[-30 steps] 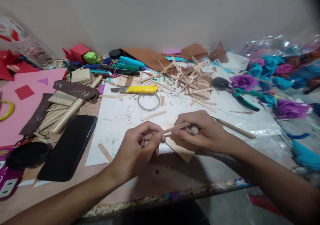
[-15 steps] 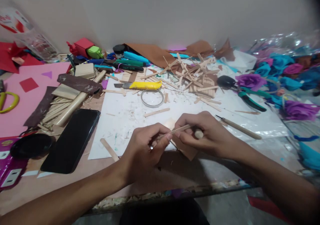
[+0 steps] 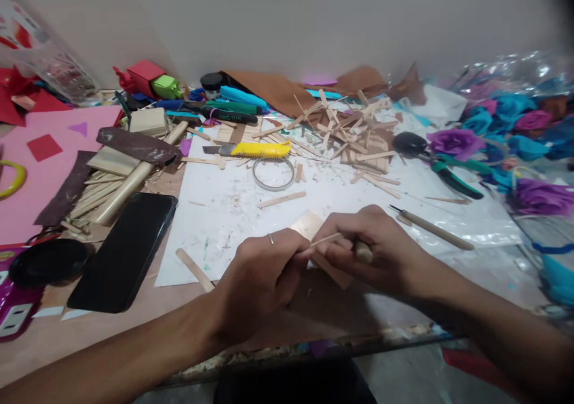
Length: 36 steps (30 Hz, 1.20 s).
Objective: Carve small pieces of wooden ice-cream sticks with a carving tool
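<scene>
Both my hands meet at the front middle of a cluttered craft table. My left hand [image 3: 262, 272] is closed, pinching one end of a thin wooden stick [image 3: 326, 239]. My right hand [image 3: 372, 251] is closed round a tool with a round wooden handle [image 3: 362, 251], its working end against the stick. Under the hands lies a tan wooden piece [image 3: 309, 223] on a white sheet [image 3: 224, 213]. A ring shows on a left finger.
A black phone [image 3: 123, 251] lies left of the hands. Behind are a yellow utility knife [image 3: 255, 149], a tape ring [image 3: 273, 174], a heap of cut sticks [image 3: 345, 132], green pliers [image 3: 448, 174], a wooden-handled awl [image 3: 433, 227] and paper flowers [image 3: 515, 147] at right.
My left hand has slid along the stick toward my right hand, so less of the stick shows between them. The view shifted slightly.
</scene>
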Each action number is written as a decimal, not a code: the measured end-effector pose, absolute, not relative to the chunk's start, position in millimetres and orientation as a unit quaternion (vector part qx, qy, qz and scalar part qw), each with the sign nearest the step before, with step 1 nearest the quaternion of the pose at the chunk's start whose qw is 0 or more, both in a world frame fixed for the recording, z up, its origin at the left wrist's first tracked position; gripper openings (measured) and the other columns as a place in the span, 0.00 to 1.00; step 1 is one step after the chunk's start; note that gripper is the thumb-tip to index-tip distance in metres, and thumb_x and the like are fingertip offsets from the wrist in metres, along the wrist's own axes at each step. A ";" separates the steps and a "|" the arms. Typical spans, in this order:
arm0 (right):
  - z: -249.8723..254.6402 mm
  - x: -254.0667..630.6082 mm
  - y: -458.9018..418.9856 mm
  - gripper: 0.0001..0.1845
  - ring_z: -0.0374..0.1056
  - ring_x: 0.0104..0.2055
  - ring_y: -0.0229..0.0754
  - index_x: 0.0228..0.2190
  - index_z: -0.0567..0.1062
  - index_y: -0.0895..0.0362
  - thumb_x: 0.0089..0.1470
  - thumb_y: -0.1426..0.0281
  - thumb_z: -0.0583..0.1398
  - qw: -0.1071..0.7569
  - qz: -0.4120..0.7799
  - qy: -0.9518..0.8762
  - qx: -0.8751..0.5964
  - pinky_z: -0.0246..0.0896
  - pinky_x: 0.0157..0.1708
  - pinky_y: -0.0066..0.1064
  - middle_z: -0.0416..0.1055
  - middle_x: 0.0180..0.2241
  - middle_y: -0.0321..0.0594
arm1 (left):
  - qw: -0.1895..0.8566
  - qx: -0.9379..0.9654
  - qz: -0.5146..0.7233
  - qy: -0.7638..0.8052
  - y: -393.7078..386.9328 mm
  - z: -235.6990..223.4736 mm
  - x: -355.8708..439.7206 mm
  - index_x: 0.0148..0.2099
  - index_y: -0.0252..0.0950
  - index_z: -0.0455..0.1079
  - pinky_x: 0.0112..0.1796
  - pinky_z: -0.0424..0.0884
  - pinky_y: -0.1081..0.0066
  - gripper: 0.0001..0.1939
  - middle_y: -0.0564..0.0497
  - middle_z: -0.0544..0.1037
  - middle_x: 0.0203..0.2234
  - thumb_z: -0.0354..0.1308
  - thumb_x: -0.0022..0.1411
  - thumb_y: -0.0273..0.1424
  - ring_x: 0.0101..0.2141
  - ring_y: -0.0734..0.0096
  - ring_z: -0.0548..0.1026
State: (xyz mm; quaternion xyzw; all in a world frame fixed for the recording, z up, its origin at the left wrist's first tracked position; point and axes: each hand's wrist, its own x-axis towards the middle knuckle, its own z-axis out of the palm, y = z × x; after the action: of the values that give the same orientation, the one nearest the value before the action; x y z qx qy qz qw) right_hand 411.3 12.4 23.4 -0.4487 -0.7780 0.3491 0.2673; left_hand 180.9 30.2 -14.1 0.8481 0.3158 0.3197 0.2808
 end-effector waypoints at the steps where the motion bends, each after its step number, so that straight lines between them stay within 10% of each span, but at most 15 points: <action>1: 22.6 411.2 12.1 0.08 0.57 0.19 0.29 0.35 0.79 0.57 0.66 0.70 0.61 0.273 0.347 -0.780 -0.444 0.50 0.20 0.22 0.65 0.18 0.26 | 0.278 0.850 0.318 0.317 29.9 -14.3 181.0 0.41 0.37 0.76 0.31 0.65 0.73 0.06 0.55 0.79 0.28 0.59 0.72 0.26 0.28 0.75 0.75; 17: 18.5 415.0 17.1 0.08 0.59 0.25 0.32 0.29 0.74 0.58 0.61 0.77 0.64 0.313 0.180 -0.858 -0.365 0.50 0.25 0.27 0.69 0.23 0.33 | 0.322 0.864 0.290 0.254 40.1 -7.9 182.2 0.39 0.34 0.74 0.29 0.65 0.76 0.10 0.54 0.77 0.26 0.54 0.75 0.27 0.25 0.78 0.70; 36: 12.3 405.6 9.3 0.09 0.60 0.27 0.33 0.27 0.70 0.57 0.53 0.82 0.57 0.257 0.297 -0.827 -0.402 0.52 0.29 0.27 0.66 0.25 0.32 | 0.326 0.892 0.212 0.231 41.6 -2.2 175.8 0.34 0.38 0.62 0.25 0.58 0.76 0.11 0.59 0.70 0.23 0.52 0.72 0.23 0.23 0.80 0.67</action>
State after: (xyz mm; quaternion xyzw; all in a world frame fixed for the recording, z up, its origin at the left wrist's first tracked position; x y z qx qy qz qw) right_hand 405.6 9.3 12.3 -0.4017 -0.8274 0.2970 0.2566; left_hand 175.8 41.6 -2.2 0.8917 0.2307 0.2125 0.3264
